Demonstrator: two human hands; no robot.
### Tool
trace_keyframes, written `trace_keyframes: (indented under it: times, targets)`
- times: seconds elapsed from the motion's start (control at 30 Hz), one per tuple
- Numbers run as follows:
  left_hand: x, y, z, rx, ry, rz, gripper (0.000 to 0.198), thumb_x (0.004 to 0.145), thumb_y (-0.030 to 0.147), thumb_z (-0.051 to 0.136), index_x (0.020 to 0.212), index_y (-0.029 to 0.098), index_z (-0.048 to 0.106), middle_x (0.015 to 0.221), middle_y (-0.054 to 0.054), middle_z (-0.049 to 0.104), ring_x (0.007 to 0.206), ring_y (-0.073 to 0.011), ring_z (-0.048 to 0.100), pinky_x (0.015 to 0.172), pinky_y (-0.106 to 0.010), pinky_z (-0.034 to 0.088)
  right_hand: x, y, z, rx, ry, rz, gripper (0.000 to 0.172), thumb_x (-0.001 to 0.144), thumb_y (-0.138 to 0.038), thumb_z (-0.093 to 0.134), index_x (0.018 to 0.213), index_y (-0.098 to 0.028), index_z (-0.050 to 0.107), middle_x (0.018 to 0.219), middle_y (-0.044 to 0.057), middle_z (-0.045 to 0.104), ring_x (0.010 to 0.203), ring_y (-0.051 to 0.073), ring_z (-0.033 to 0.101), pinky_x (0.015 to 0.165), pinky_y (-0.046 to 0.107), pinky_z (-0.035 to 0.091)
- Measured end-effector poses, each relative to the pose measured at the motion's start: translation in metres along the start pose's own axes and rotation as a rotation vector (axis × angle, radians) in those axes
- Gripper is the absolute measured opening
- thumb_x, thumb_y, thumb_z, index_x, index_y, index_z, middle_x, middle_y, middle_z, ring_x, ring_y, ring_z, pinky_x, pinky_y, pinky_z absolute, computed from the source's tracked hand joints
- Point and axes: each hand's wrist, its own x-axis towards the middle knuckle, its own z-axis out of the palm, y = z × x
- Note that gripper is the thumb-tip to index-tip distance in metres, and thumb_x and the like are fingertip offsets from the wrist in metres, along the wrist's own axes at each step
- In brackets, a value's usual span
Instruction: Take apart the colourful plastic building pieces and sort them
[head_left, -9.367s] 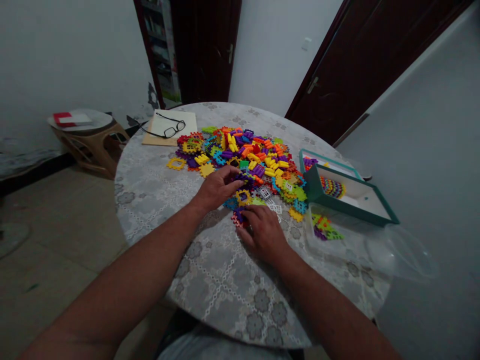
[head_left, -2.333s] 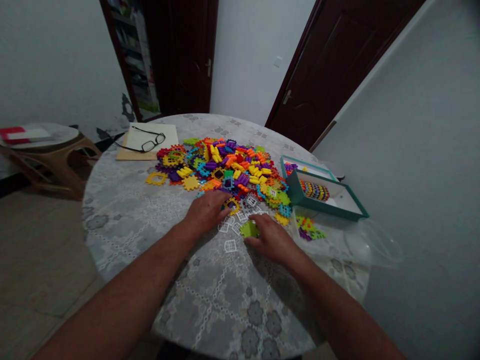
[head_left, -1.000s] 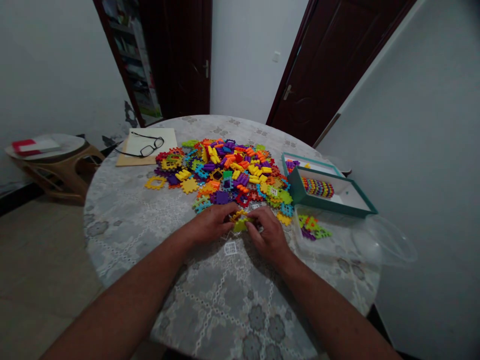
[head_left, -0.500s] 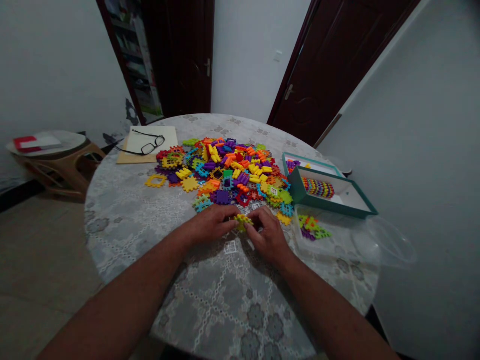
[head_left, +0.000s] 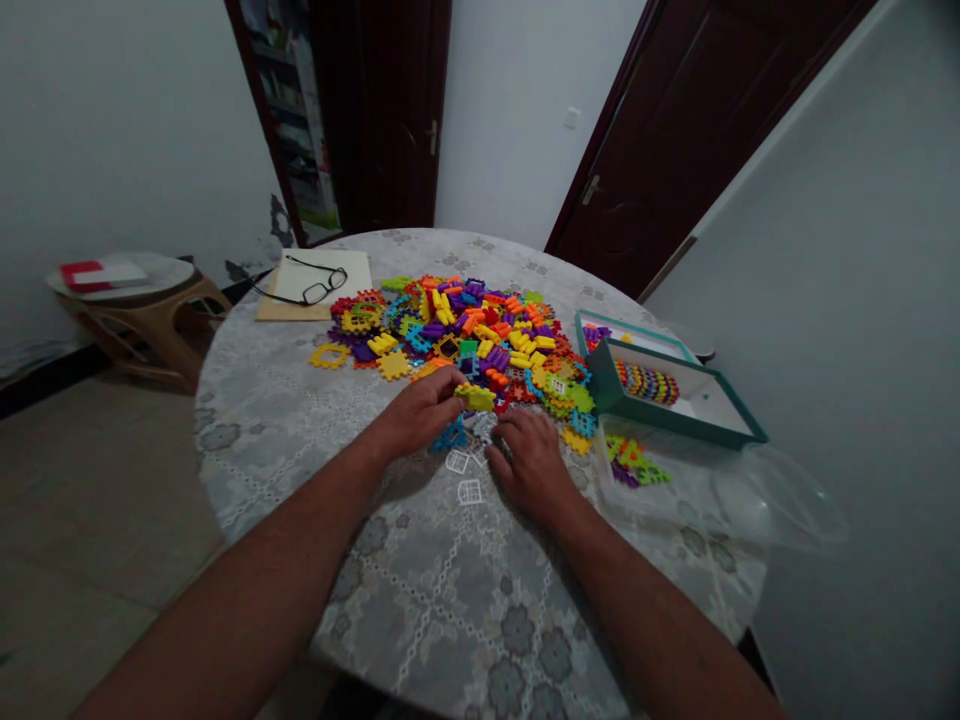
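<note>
My left hand (head_left: 429, 408) pinches a yellow-green toothed plastic building piece (head_left: 475, 397) between thumb and fingers, at the near edge of a heap of colourful building pieces (head_left: 480, 325). My right hand (head_left: 531, 455) rests low over the table, right of a few white window-frame pieces (head_left: 481, 428). Its thumb and fingers are apart, and nothing shows between them. Closer to me lies another white window-frame piece (head_left: 470, 492). Some blue toothed pieces (head_left: 450, 435) are partly hidden below my left hand.
Black-framed glasses (head_left: 315, 292) lie on a paper pad (head_left: 352, 268) at the left. To the right stand a green box (head_left: 675, 422) holding a row of colourful pieces, its lid (head_left: 637, 330), and a clear plastic tray (head_left: 690, 500) with green and purple pieces.
The yellow-green piece, held by both hands before, is now in my left hand alone, raised toward the heap. My right hand has let go and lies beside the white pieces. The view has shifted slightly.
</note>
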Motion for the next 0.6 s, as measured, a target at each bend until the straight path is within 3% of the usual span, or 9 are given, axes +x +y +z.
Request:
trace_keyframes:
  times: [0.07,0.23,0.37,0.47,0.6]
  targets:
    - [0.000,0.002,-0.002,0.032,-0.015,0.017,0.012,0.091,0.031,0.067,0.099,0.022,0.068,0.087,-0.001,0.067,0.079,-0.0186,0.058,0.073,-0.033,0.046,0.001,0.002,-0.002,-0.018,0.003,0.001,0.012,0.104,-0.024,0.065,0.114,-0.021,0.071,0.128,0.012,0.074,0.126,0.033,0.063,0.126,0.065,0.028]
    - [-0.001,0.004,-0.002,0.070,-0.098,0.036,0.013,0.092,0.033,0.069,0.098,0.022,0.073,0.091,-0.003,0.069,0.081,-0.0189,0.059,0.075,-0.033,0.047,0.005,0.013,-0.007,0.042,0.151,0.094,0.021,0.110,-0.023,0.050,0.110,-0.019,0.071,0.107,0.012,0.077,0.104,0.030,0.068,0.104,0.050,0.049]
    - [-0.003,0.001,0.010,0.104,-0.159,0.038,0.009,0.093,0.026,0.067,0.100,0.022,0.072,0.093,-0.004,0.070,0.084,-0.0192,0.061,0.077,-0.033,0.048,0.002,0.019,-0.014,0.170,0.252,0.111,0.024,0.113,-0.026,0.047,0.111,-0.019,0.070,0.106,0.012,0.077,0.100,0.026,0.070,0.093,0.040,0.054]
    - [-0.005,-0.003,0.022,0.169,-0.189,0.020,0.010,0.092,0.022,0.066,0.102,0.023,0.067,0.093,-0.002,0.070,0.085,-0.0189,0.061,0.077,-0.032,0.047,-0.004,0.016,-0.022,0.228,0.201,0.037,0.023,0.113,-0.026,0.049,0.112,-0.021,0.070,0.104,0.010,0.077,0.097,0.024,0.072,0.089,0.036,0.055]
    - [-0.008,-0.005,0.029,0.253,-0.201,0.030,0.032,0.092,0.019,0.065,0.124,0.024,0.064,0.103,-0.002,0.072,0.088,-0.0191,0.064,0.080,-0.032,0.048,-0.007,0.011,-0.029,0.268,0.117,-0.049,0.023,0.113,-0.027,0.049,0.112,-0.021,0.071,0.101,0.009,0.076,0.092,0.023,0.072,0.084,0.035,0.055]
